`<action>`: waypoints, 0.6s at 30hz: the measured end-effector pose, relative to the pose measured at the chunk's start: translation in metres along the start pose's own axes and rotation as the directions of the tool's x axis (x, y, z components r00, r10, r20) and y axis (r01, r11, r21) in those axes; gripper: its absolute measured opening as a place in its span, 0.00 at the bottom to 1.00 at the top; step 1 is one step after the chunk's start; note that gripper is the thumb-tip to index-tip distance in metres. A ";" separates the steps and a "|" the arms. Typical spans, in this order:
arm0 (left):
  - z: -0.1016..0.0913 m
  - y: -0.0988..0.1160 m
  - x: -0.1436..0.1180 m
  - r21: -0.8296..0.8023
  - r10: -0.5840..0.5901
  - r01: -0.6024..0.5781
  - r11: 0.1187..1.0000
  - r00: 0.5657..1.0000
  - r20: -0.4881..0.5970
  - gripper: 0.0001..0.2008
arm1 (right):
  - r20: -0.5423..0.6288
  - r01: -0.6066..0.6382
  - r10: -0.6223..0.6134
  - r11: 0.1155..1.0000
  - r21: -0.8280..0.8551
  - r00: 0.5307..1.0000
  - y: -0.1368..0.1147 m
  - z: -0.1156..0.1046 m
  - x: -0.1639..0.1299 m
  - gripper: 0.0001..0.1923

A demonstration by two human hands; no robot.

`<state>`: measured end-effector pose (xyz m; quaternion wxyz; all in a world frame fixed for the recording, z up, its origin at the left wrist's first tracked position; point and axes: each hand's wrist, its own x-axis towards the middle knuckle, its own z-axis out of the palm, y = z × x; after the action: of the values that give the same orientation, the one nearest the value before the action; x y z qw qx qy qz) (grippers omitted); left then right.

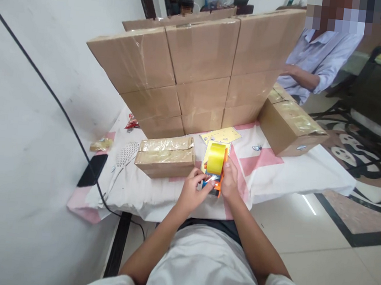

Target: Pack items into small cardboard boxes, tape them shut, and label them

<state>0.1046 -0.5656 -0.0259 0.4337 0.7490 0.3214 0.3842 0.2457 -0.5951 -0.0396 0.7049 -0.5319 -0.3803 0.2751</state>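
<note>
While the tape dispenser [215, 165] rests on the near edge of the surface [310, 173], its long axis running near to far, it is clasped by the right hand [230, 179]; the loose tape end is pinched by the left hand [192, 189].

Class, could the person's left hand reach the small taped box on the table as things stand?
Probably yes: the left hand is at the tape dispenser, with the small box just beside it and nothing between.
</note>
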 end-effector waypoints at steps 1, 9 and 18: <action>0.003 -0.003 0.001 -0.060 -0.038 0.037 0.998 0.999 0.000 0.11 | -0.008 0.013 -0.013 1.000 -0.022 1.000 -0.001 0.002 -0.001 0.26; 0.000 0.002 -0.002 -0.269 -0.153 0.143 0.952 0.988 -0.015 0.12 | -0.102 0.151 -0.165 0.979 -0.134 0.981 0.003 0.003 0.002 0.24; -0.010 0.031 -0.009 -0.301 -0.218 0.256 0.918 0.964 0.154 0.18 | -0.107 0.246 -0.264 0.957 -0.157 0.959 -0.002 0.003 0.001 0.24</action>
<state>0.0966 -0.5823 0.0026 0.6105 0.6458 0.3175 0.3307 0.2442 -0.5932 -0.0374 0.7175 -0.5435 -0.4189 0.1198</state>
